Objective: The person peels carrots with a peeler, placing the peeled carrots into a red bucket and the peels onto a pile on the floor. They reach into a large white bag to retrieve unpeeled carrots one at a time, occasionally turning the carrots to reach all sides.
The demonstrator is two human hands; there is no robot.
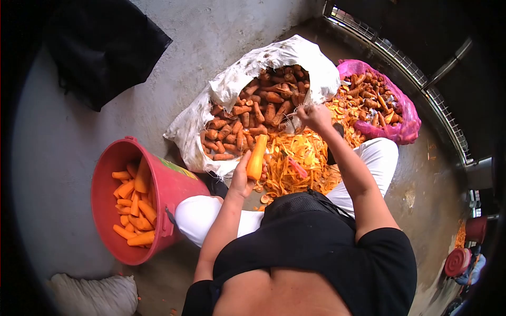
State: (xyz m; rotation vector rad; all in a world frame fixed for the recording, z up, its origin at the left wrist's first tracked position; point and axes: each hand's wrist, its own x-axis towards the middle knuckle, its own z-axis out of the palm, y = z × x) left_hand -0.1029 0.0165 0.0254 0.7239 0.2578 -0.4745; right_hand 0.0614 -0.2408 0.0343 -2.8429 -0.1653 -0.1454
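In my left hand [242,177] rests a peeled carrot [257,158], bright orange and held upright with its thick end down. My right hand [315,117] is closed in a fist ahead of it, above the edge of the white sack. Whatever is in that fist is too small and blurred to name. Just below lies a heap of orange peelings [295,160] between my legs. Behind both hands, the torn white sack [316,66] gapes open, full of unpeeled carrots [247,113] with dirty brown skins.
A red bucket [171,210] with peeled carrots [138,208] leans at my left knee. A pink mesh sack [408,126] of carrot pieces stands at the back right. A black bag [103,50] is against the wall, and a pale sack [97,295] lies at lower left.
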